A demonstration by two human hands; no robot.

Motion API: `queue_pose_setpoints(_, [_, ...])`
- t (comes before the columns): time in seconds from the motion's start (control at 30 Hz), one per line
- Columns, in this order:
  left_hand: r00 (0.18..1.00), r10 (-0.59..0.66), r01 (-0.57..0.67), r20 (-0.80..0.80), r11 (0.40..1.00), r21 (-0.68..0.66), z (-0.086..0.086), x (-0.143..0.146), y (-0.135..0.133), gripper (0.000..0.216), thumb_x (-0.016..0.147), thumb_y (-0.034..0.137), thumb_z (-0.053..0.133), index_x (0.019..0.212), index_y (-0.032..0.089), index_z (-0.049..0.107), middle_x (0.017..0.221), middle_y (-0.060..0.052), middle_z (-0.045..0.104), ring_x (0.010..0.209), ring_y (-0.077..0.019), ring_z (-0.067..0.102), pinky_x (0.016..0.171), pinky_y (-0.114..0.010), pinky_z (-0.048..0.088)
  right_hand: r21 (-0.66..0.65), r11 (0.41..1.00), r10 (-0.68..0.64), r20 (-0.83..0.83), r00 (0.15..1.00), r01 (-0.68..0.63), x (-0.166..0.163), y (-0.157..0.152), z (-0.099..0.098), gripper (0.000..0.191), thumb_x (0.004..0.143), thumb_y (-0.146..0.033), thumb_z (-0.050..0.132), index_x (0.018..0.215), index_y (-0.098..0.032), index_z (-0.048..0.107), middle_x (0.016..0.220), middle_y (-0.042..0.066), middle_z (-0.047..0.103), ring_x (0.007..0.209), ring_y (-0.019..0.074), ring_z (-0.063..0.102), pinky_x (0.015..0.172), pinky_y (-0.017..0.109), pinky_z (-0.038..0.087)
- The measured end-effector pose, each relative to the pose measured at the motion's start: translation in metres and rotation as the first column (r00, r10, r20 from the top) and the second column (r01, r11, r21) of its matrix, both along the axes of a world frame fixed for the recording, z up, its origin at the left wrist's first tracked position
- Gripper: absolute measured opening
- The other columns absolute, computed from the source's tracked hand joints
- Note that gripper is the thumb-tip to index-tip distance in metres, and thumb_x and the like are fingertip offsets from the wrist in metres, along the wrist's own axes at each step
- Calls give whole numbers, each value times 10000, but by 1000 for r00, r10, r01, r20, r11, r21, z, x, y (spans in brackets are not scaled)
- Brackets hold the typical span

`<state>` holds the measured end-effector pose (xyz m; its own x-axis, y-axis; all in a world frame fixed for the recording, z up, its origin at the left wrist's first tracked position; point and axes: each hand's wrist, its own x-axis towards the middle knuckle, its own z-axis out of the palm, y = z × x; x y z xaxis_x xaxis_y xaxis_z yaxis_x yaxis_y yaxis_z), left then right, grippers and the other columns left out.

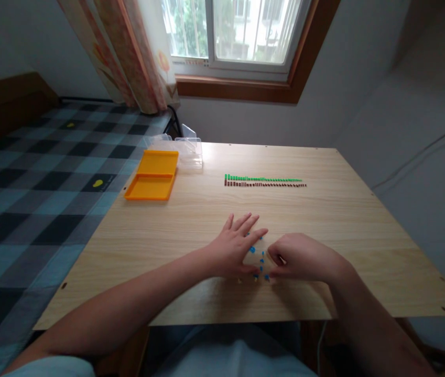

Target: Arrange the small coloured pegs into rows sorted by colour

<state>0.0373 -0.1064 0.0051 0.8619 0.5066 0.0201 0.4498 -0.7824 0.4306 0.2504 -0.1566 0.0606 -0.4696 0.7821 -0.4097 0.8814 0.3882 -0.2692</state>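
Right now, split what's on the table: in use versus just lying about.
In use: blue pieces between left hand and right hand; probably the green row and brown row too.
Lying about: open orange case, clear boxes.

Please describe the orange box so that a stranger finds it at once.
On the wooden table, look at the far left corner, next to the checked cover. The orange box lies open there, beside clear plastic boxes; it alone is bright orange and opaque.

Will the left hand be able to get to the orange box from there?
Probably yes. The left hand lies flat by the blue pieces, and only bare table lies between it and the open orange box further left.
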Motion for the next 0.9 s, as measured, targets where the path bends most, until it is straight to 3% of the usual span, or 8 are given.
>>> queue_pose_setpoints(0.3, [997,54,-54,-55,999,7,0,8,1,889,741,499,746,1498,238,360,1630,-187,184,1505,-392,118,1165,-682,73,13,986,-159,-202,966,164,12,-39,-22,199,846,-307,651,699,-178,614,698,-4,648,615,122,509,572,247,271])
queue_pose_setpoints(0.73, [999,29,-28,28,999,-29,0,-9,11,854,726,447,777,1472,266,404,1627,-168,208,1497,-395,163,1176,-654,145,220,942,-201,-239,950,255,2,-44,-52,236,893,-369,603,735,-196,571,770,18,620,749,175,543,660,283,362])
queue_pose_setpoints(0.83, [995,62,-60,80,998,-32,0,-14,15,780,755,428,755,1449,273,434,1621,-153,232,1494,-382,182,1179,-643,163,293,909,-206,-299,932,295,-2,-47,-58,171,892,-365,609,893,-193,618,911,65,658,873,217,589,751,314,439])
queue_pose_setpoints(0.9, [991,79,-76,104,997,-28,1,-15,17,747,764,428,747,1431,262,455,1611,-157,259,1492,-378,191,1179,-643,168,396,862,-190,-328,926,317,-3,-49,-65,355,882,-412,621,1151,-181,611,1186,148,633,1126,293,563,926,401,449])
